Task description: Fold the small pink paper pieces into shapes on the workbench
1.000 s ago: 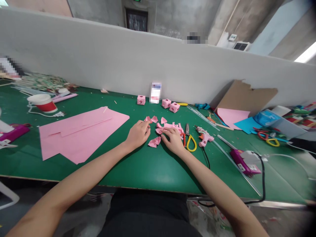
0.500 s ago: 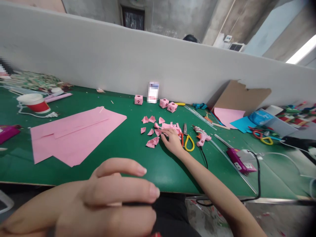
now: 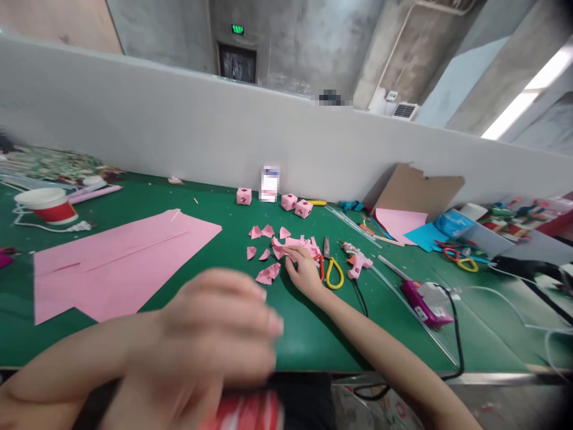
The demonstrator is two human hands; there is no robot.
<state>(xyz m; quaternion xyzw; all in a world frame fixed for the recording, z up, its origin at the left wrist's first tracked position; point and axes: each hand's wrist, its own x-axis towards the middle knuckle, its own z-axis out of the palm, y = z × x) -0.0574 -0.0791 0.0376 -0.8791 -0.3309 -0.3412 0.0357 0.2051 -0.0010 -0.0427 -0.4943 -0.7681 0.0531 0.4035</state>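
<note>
My left hand [image 3: 210, 334] is raised close to the camera over the table's near edge. Its fingers are bent and smeared by motion, so any grip is unclear. Below it shows part of a red and white thing [image 3: 250, 412], its kind unclear. Farther off, my right hand [image 3: 304, 272] rests on the green table among cut pink paper scraps [image 3: 302, 243]. Thumb and fingers close around a small pink paper piece [image 3: 277, 248] at the fingertips. Several curved pink pieces [image 3: 267, 274] lie to its left. Yellow-handled scissors [image 3: 334, 273] lie just right of that hand.
Pink paper cubes [image 3: 244, 196] stand by the grey partition, near a phone [image 3: 269, 184]. A large pink sheet [image 3: 116, 263] lies left, beside a paper cup [image 3: 47, 206]. To the right are a pink glue gun [image 3: 358, 261], a purple power strip [image 3: 425, 304] and cables.
The view has tilted up and turned slightly right. My left hand has moved and blurred, and more of the red thing shows below it. The right hand stays among the pink scraps.
</note>
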